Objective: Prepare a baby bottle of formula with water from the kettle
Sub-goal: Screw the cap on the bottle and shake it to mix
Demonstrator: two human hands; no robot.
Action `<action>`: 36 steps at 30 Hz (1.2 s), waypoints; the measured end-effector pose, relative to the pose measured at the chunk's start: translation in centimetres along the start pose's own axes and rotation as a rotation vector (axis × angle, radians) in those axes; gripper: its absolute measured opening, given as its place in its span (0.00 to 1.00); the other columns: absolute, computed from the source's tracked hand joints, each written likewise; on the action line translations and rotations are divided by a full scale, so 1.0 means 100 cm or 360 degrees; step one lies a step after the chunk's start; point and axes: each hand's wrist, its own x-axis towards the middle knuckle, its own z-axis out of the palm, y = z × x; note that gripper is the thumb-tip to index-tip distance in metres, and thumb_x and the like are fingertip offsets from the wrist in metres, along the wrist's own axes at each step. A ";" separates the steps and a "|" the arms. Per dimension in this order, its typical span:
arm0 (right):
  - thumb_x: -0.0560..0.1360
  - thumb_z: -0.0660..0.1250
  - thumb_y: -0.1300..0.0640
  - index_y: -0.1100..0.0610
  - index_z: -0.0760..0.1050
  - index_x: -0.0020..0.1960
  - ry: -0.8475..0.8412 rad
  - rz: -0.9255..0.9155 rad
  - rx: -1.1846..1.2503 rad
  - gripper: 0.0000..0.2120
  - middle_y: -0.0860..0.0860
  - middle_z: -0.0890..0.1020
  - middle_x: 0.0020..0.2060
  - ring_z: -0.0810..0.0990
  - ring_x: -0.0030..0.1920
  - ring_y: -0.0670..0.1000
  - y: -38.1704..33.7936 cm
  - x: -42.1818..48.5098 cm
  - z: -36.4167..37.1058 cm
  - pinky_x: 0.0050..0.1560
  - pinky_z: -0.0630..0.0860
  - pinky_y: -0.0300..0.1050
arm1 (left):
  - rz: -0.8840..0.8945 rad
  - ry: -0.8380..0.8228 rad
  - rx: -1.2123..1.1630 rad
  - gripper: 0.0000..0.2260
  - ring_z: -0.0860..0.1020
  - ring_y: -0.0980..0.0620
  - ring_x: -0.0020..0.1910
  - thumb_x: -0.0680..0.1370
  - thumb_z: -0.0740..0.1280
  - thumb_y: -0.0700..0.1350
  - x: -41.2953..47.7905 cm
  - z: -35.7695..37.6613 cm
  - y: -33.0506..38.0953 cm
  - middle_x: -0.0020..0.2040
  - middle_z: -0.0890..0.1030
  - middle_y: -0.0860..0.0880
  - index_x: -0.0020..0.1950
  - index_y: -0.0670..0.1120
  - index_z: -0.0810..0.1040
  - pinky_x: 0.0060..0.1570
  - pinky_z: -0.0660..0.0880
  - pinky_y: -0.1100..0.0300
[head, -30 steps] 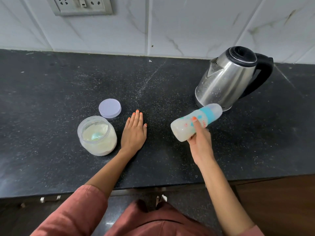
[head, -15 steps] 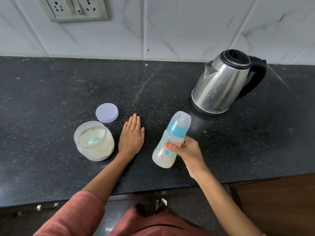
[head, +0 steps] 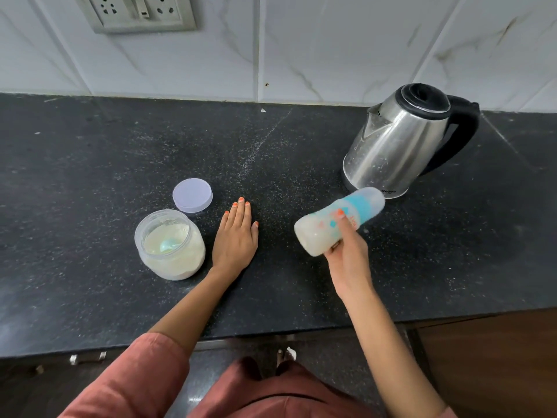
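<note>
here's the black speckled stone worktop (head: pixel 90 182), and towards its back right corner stands the stainless steel kettle with the black lid and handle (head: pixel 401 140), upright, spout facing left. near the front edge, left of centre, the clear round jar of pale formula powder (head: pixel 170 245) sits open with a scoop inside, and its lilac round lid (head: pixel 192 195) lies just behind it. the left hand (head: pixel 236 236) lies flat on the worktop beside the jar, fingers together, holding nothing. the right hand (head: pixel 346 254) is wrapped round the capped baby bottle with the teal collar and milky contents (head: pixel 339 220), tipped nearly on its side in the air, cap pointing at the kettle's base. this looks like the mixing shake: best to keep the grip firm at the waist, the cap tight, and swing clear of the kettle until no clumps remain.
</note>
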 end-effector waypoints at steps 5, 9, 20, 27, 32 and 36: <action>0.69 0.69 0.65 0.53 0.78 0.45 -0.0366 -0.0023 -0.0791 0.08 0.47 0.84 0.40 0.82 0.44 0.47 0.010 -0.016 -0.001 0.49 0.79 0.43 | -0.0008 -0.0015 0.0010 0.23 0.50 0.48 0.76 0.82 0.48 0.48 0.000 0.000 -0.001 0.76 0.51 0.44 0.75 0.40 0.51 0.73 0.45 0.56; 0.70 0.67 0.64 0.55 0.78 0.45 -0.0259 -0.0041 -0.0493 0.07 0.47 0.84 0.38 0.82 0.41 0.44 0.000 -0.009 0.000 0.44 0.80 0.40 | 0.0000 -0.0009 0.0004 0.23 0.50 0.48 0.76 0.82 0.48 0.48 0.000 0.000 0.000 0.76 0.52 0.43 0.75 0.40 0.51 0.73 0.45 0.55; 0.69 0.69 0.60 0.57 0.76 0.51 -0.0208 -0.0144 -0.0292 0.11 0.48 0.83 0.44 0.81 0.45 0.45 -0.015 0.003 -0.002 0.45 0.80 0.40 | 0.0005 -0.0006 0.0014 0.23 0.50 0.48 0.76 0.82 0.48 0.48 -0.001 -0.001 0.000 0.76 0.52 0.43 0.75 0.39 0.51 0.73 0.46 0.55; 0.67 0.69 0.61 0.54 0.77 0.47 -0.0317 -0.0043 -0.0720 0.10 0.47 0.83 0.42 0.82 0.45 0.46 0.004 -0.008 -0.003 0.51 0.78 0.46 | -0.0009 -0.0024 0.0019 0.23 0.49 0.49 0.76 0.82 0.47 0.48 0.000 -0.001 0.000 0.77 0.50 0.44 0.75 0.40 0.50 0.73 0.45 0.56; 0.73 0.65 0.61 0.56 0.75 0.55 -0.0079 -0.0128 -0.0064 0.10 0.49 0.81 0.46 0.81 0.47 0.45 -0.006 0.004 0.003 0.44 0.80 0.40 | -0.0005 -0.0004 0.0021 0.23 0.50 0.48 0.76 0.82 0.48 0.48 0.000 0.000 0.000 0.76 0.52 0.43 0.75 0.39 0.51 0.73 0.46 0.55; 0.73 0.65 0.60 0.54 0.75 0.53 -0.0138 -0.0167 -0.0365 0.09 0.48 0.81 0.47 0.80 0.49 0.47 0.000 0.000 0.003 0.50 0.79 0.44 | 0.0003 -0.0006 0.0027 0.23 0.50 0.48 0.76 0.82 0.48 0.48 0.000 0.000 0.000 0.76 0.52 0.43 0.75 0.39 0.51 0.73 0.46 0.55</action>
